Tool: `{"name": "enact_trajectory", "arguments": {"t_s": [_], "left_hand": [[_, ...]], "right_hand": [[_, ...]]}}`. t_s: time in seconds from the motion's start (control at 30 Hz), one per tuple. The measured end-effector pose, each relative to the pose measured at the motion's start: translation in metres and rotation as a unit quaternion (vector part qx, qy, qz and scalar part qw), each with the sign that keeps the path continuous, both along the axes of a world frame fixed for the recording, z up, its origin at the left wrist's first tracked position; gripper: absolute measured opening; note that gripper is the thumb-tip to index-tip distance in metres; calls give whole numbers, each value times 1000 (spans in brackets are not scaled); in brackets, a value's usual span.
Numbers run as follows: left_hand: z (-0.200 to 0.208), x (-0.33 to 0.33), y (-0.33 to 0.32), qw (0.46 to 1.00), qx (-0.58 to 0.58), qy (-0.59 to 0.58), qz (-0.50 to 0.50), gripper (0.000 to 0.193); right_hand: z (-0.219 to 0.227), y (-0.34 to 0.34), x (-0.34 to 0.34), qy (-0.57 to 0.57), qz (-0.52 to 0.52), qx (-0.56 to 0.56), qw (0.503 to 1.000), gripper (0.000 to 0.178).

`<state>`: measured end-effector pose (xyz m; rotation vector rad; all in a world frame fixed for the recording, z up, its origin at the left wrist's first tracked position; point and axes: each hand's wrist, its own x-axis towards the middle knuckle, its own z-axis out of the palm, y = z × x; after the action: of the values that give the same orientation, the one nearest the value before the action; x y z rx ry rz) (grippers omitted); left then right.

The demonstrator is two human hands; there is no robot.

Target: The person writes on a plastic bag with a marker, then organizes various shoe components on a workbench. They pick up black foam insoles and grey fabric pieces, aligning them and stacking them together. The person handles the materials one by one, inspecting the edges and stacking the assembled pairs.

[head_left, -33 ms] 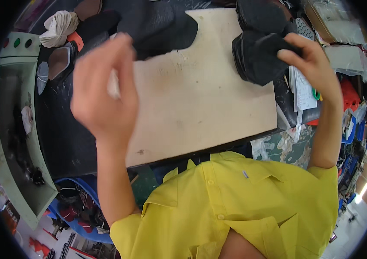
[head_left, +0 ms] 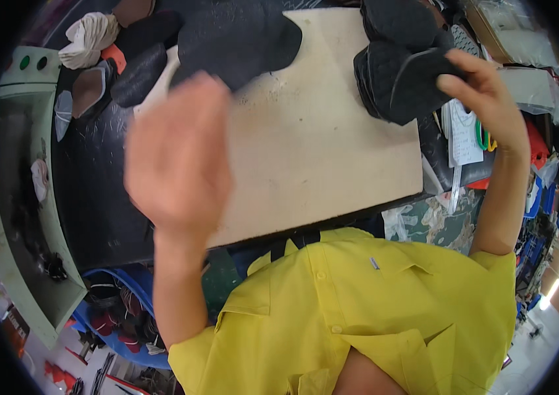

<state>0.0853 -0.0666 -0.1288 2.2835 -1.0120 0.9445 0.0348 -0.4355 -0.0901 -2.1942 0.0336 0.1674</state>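
In my right hand (head_left: 490, 102), thumb and fingers pinch the edge of a thin black rounded piece (head_left: 429, 82). It tilts up from a stack of similar black pieces (head_left: 373, 85) at the right edge of a pale board (head_left: 319, 151). Another stack of black pieces (head_left: 399, 23) stands just behind. My left hand (head_left: 180, 158) hovers over the board's left part, smeared by motion, so its fingers cannot be made out. Beyond it, large dark flat pieces (head_left: 240, 39) lie across the board's far left edge.
A bundle of cream pieces (head_left: 88, 39) and a brown-lined piece (head_left: 90, 89) lie at the far left. A grey metal trough (head_left: 23, 197) borders the table's left, with a blue basket (head_left: 141, 349) below. Paper sheets (head_left: 465, 135) and green-and-yellow handles (head_left: 485, 137) are beside my right forearm.
My right hand has shifted slightly right, and the black piece it holds now lifts apart from the stack. My left hand has moved right and a little nearer, away from the dark pieces.
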Motion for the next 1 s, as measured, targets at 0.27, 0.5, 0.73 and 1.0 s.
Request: {"name": "enact_trajectory", "arguments": {"t_s": [0.27, 0.5, 0.73, 1.0], "left_hand": [[-68, -141, 22, 982, 47, 183, -26, 21], [-77, -159, 41, 975, -52, 213, 40, 26], [-86, -150, 43, 973, -70, 211, 57, 24], [-91, -147, 46, 981, 4, 184, 65, 38]], "right_hand": [[-30, 71, -45, -10, -57, 247, 967, 34], [-58, 164, -33, 143, 16, 211, 967, 15], [-73, 180, -27, 191, 29, 181, 964, 17], [-71, 182, -25, 205, 22, 156, 966, 16]]}}
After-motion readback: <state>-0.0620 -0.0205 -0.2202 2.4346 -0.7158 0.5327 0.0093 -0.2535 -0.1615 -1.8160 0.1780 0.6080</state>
